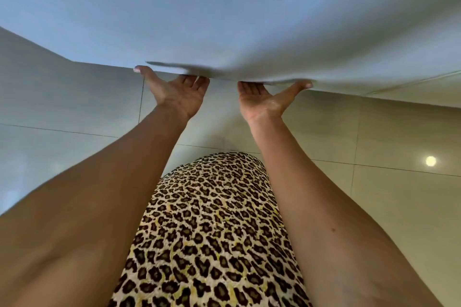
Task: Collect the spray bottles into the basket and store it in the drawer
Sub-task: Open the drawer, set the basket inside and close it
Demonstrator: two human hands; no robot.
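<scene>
Both palms up: left hand [178, 93] & right hand [262, 98] fingers hooked under white drawer front [224, 32], prob. pulling it; basket, bottles not in view.

It looked like a home interior: the floor [374, 132] was laid with large glossy beige tiles [62, 107] that mirrored a round ceiling light [430, 161], and a plain white furniture panel [224, 20], handle-less, filled the upper view.
</scene>
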